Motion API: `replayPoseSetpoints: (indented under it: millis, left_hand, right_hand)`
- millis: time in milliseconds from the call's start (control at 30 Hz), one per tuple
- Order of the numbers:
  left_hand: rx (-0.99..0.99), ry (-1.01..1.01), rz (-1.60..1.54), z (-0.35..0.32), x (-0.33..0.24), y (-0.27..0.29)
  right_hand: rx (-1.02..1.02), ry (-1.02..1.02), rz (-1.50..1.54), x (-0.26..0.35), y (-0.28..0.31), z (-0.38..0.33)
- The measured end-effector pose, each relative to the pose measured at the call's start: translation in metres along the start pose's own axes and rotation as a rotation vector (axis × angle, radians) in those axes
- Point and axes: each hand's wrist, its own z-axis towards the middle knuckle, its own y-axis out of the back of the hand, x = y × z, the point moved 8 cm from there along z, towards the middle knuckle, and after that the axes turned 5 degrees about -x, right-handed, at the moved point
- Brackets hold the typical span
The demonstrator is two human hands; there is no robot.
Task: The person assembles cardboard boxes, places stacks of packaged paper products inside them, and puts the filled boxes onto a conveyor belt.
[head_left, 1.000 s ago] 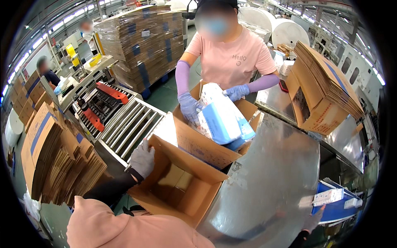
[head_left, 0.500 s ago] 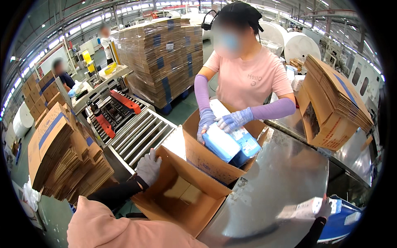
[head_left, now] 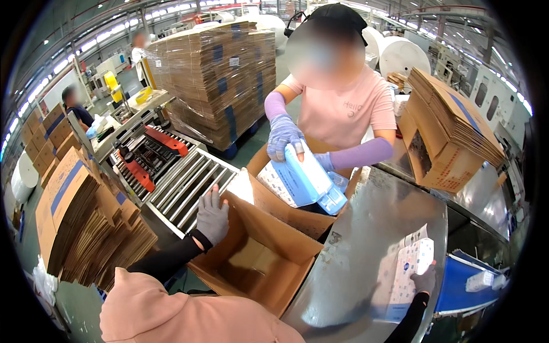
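We steady an open cardboard box (head_left: 257, 257) at the near edge of the packing line, our left hand (head_left: 213, 216) in a grey glove laid flat over its far-left flap, fingers spread and pressing rather than pinching; the box sits empty, its mouth tilted toward us, wedged between the roller conveyor (head_left: 189, 183) and the steel table (head_left: 377, 240). Over the last second our right hand (head_left: 424, 279) has come into view at the table's far side, and it now closes on a white printed pack (head_left: 409, 266) (how tightly the fingers wrap it we cannot tell, the pack hides them); the left hand has barely shifted on the flap, so we judge the box is being held ready while the pack is brought over.

Across from us a co-worker in a pink shirt (head_left: 343, 108) has lowered a bundle of blue-and-white packs (head_left: 303, 180) deeper into a second box (head_left: 286, 206), both gloved hands gripping its upper end; that box stands touching ours, its flaps overlapping our far rim.

Around us: flattened cartons (head_left: 86, 228) fanned at our left, a wrapped pallet of cartons (head_left: 220, 80) behind the conveyor, another stack of flat boxes (head_left: 452, 137) on the table's right, a red-and-black taping machine (head_left: 148, 154) up the rollers; the neighbour's raised flap and the table's curved edge stand between our pack and the box's mouth.
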Motion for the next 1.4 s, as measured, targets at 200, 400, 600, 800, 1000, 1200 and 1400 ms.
replayPoseSetpoints:
  millis: [200,400,600,800,1000,1200,1400]
  left_hand:
    - [-0.278,-0.607,-0.916,0.014,-0.12,0.11]
    - [-0.133,-1.124,-1.174,-0.017,-0.313,0.143]
    - [0.672,-1.32,-0.942,-0.047,-0.452,0.11]
    - [0.09,-1.245,-0.867,-0.071,-0.442,0.123]
    - [0.1,-1.359,-0.903,-0.071,-0.451,0.123]
    - [0.136,-1.484,-1.027,-0.037,-0.445,0.118]
    - [0.107,-1.556,-0.873,-0.041,-0.443,0.12]
  right_hand:
    - [0.004,0.391,-0.005,0.056,0.01,-0.09]
    - [-0.113,0.867,0.056,0.145,0.018,-0.214]
    - [-0.159,0.271,0.043,0.066,0.025,-0.23]
    - [-0.067,-0.127,0.523,-0.03,-0.009,-0.228]
    - [-0.005,0.091,0.312,0.006,0.017,-0.221]
    - [0.055,0.239,0.037,-0.065,-0.014,-0.132]
    - [-0.423,0.358,-0.769,-0.061,0.069,0.036]
